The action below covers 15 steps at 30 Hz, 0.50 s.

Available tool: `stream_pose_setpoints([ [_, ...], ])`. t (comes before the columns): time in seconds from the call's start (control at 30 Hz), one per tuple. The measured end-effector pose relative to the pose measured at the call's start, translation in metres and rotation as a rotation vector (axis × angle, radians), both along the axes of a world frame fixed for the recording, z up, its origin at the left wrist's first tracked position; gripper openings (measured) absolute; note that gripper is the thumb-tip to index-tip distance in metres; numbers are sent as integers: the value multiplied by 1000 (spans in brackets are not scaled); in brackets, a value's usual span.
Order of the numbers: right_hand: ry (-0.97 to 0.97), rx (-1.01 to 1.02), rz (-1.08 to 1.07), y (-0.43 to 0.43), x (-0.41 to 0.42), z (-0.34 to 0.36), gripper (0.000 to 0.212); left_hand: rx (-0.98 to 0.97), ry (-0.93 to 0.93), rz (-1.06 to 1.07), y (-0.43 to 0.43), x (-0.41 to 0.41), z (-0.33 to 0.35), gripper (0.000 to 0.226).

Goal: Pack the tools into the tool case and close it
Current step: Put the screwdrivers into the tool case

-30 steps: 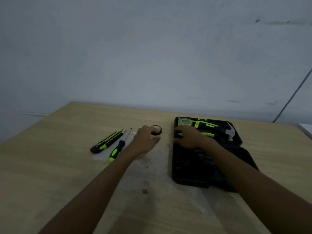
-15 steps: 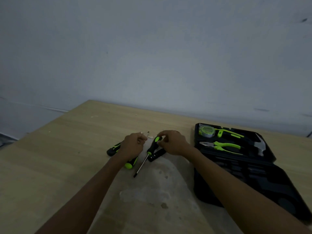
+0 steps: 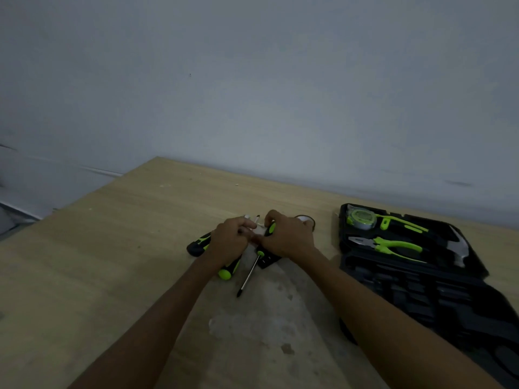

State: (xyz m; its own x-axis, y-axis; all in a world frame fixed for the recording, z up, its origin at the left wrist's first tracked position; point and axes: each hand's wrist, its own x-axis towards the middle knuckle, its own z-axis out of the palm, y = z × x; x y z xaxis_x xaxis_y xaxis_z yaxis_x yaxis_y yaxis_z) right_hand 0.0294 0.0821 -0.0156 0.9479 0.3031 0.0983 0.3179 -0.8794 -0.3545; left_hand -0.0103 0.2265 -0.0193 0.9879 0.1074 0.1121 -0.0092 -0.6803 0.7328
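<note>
hands meet over loose tools on table (image 3: 112, 262). right hand (image 3: 289, 240) is closed round a screwdriver (image 3: 254, 265), shaft pointing back toward the wearer, likely for lifting. left hand (image 3: 229, 241) is curled over a second screwdriver (image 3: 229, 269); grip unclear. case (image 3: 415, 279) lies open, well right of the right hand.

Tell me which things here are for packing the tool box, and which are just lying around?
For the job:
- tool case, open
- tape measure, pliers, hammer, already inside
- screwdriver under the right hand
- second screwdriver and utility knife by the left hand
- tape roll

Just lying about:
- small crumbs on the table
</note>
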Motion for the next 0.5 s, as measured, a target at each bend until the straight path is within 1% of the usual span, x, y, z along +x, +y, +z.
stream_pose_setpoints([
  [0.13, 82, 107, -6, 0, 0, 5, 36, 19, 9, 1, -3, 1, 1, 31],
  [0.23, 69, 183, -15, 0, 1, 7, 29, -2, -8, -11, -5, 1, 3, 28],
  [0.33, 85, 378, 2, 0, 2, 8, 26, -29, -44, -9, -6, 4, 8, 26],
  [0.4, 102, 489, 28, -2, 0, 12, 22, -46, -73, -23, -9, 7, 15, 32],
  [0.5, 133, 581, 68, -12, -7, 24, 20, -47, -97, -116, -16, 7, 24, 52],
])
